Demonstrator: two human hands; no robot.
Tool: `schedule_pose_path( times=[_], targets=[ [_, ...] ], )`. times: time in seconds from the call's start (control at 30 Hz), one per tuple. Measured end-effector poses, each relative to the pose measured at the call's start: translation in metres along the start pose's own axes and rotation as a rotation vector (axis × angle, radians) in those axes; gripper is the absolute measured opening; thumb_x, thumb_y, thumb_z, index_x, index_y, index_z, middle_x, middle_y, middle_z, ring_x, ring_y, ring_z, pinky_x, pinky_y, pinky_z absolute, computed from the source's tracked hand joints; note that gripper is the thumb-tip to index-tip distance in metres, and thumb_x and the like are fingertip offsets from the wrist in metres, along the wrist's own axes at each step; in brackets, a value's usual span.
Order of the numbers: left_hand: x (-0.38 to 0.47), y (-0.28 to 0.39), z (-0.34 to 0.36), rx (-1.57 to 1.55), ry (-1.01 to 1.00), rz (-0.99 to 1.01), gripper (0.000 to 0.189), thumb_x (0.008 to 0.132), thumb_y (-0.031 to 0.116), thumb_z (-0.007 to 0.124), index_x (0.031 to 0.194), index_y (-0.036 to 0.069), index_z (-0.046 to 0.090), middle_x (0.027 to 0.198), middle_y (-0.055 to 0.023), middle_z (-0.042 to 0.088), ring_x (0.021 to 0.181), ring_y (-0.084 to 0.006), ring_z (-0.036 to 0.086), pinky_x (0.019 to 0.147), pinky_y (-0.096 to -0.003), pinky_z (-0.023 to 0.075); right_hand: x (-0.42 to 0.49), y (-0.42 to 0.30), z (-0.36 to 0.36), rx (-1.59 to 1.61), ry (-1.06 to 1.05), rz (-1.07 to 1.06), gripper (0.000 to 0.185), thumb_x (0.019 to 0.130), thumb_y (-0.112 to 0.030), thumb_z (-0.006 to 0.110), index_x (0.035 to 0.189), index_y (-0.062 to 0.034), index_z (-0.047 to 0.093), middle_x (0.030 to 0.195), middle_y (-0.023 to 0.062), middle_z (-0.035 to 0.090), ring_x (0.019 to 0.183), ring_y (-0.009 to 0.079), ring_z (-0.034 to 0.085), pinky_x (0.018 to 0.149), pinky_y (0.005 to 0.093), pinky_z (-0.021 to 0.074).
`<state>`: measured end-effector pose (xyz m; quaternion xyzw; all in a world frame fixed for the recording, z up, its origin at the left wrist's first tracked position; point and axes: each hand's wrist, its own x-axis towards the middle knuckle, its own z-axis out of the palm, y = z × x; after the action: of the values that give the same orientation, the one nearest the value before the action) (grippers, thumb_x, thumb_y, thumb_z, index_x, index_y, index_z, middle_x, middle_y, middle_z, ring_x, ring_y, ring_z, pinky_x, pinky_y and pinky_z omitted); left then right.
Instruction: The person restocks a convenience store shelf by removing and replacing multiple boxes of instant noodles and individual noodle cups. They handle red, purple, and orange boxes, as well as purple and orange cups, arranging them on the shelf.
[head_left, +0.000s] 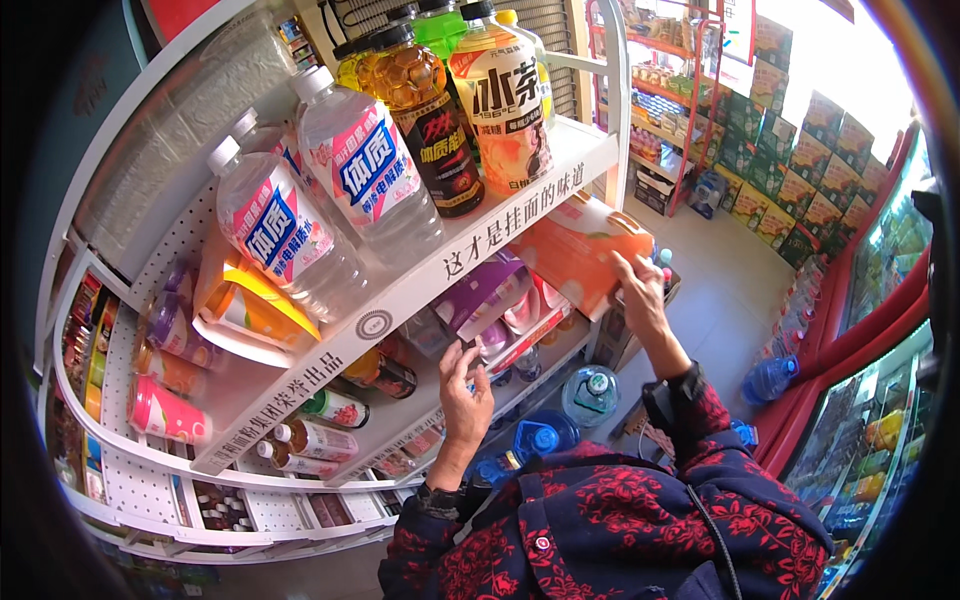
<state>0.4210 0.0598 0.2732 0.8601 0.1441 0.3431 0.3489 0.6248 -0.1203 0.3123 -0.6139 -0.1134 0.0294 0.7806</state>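
My right hand (641, 289) has its fingers on the right edge of an orange cardboard carton (574, 251), which juts out past the end of a white metal shelf. My left hand (465, 390) is raised, palm up with bent fingers, just below a purple cardboard carton (484, 296) and near a purple-lidded cup in a red-edged pack; whether its fingertips touch them I cannot tell. Pink and white cups (532, 304) stand between the two cartons. On the shelf above, large clear drink bottles (375, 165) and a peach-labelled tea bottle (502, 105) stand upright.
Lower shelves hold small bottles (322, 442) and a pink cup (169, 412). Large water jugs (591, 394) stand on the floor below my arms. A red rack (694, 112), stacked cartons (772, 180) and red-framed glass-door coolers (862, 435) are to the right.
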Motion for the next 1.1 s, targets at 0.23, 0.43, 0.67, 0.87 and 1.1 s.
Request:
schedule_pose_path(
  times=[0.23, 0.43, 0.67, 0.87, 1.1],
  targets=[
    [0.003, 0.028, 0.005, -0.402, -0.07, -0.043, 0.033, 0.087, 0.011, 0.056, 0.117, -0.002, 0.049, 0.12, -0.014, 0.047, 0.106, -0.0223, 0.051, 0.082, -0.0294, 0.047, -0.075, -0.037, -0.106, -0.027, -0.048, -0.091, 0.02, 0.089, -0.013, 0.053, 0.088, 0.0052, 0.062, 0.068, 0.005, 0.061, 0.051, 0.0095, 0.053, 0.047, 0.0226, 0.0426],
    [0.032, 0.051, -0.006, -1.042, -0.41, -0.277, 0.094, 0.077, 0.043, 0.067, 0.139, -0.004, 0.014, 0.131, -0.0152, 0.037, 0.116, -0.0222, 0.044, 0.093, -0.0293, 0.0406, -0.112, -0.064, -0.153, 0.08, -0.128, -0.072, 0.019, 0.086, -0.01, 0.056, 0.092, 0.0063, 0.062, 0.075, 0.0004, 0.059, 0.065, 0.0046, 0.047, 0.059, 0.0201, 0.037],
    [0.02, 0.058, -0.037, -0.94, -0.634, -0.252, 0.087, 0.069, 0.043, 0.075, 0.131, 0.0, 0.032, 0.123, -0.0112, 0.048, 0.106, -0.0162, 0.052, 0.09, -0.0305, 0.0422, -0.133, -0.074, -0.151, -0.093, -0.383, -0.079, 0.018, 0.083, -0.012, 0.062, 0.083, 0.0064, 0.063, 0.069, -0.0015, 0.057, 0.061, 0.0046, 0.047, 0.054, 0.0205, 0.0383],
    [-0.04, 0.036, -0.08, -0.565, -0.385, -0.159, 0.089, 0.062, 0.037, 0.082, 0.127, 0.001, 0.034, 0.125, -0.0108, 0.045, 0.112, -0.0185, 0.047, 0.092, -0.0332, 0.0413, -0.123, -0.075, -0.121, -0.189, -0.595, -0.298, 0.018, 0.082, -0.007, 0.063, 0.097, 0.0028, 0.063, 0.089, 0.0066, 0.066, 0.08, 0.0122, 0.058, 0.075, 0.0269, 0.0467],
    [-0.124, 0.006, -0.13, -0.407, -0.185, -0.253, 0.1, 0.061, 0.038, 0.082, 0.13, 0.001, 0.022, 0.124, -0.0131, 0.041, 0.11, -0.0236, 0.048, 0.095, -0.0355, 0.0381, -0.102, -0.07, -0.056, -0.09, -0.73, -0.275, 0.019, 0.083, -0.007, 0.063, 0.1, -0.0006, 0.062, 0.096, 0.0056, 0.064, 0.089, 0.0131, 0.056, 0.082, 0.0286, 0.0445]
  ],
)
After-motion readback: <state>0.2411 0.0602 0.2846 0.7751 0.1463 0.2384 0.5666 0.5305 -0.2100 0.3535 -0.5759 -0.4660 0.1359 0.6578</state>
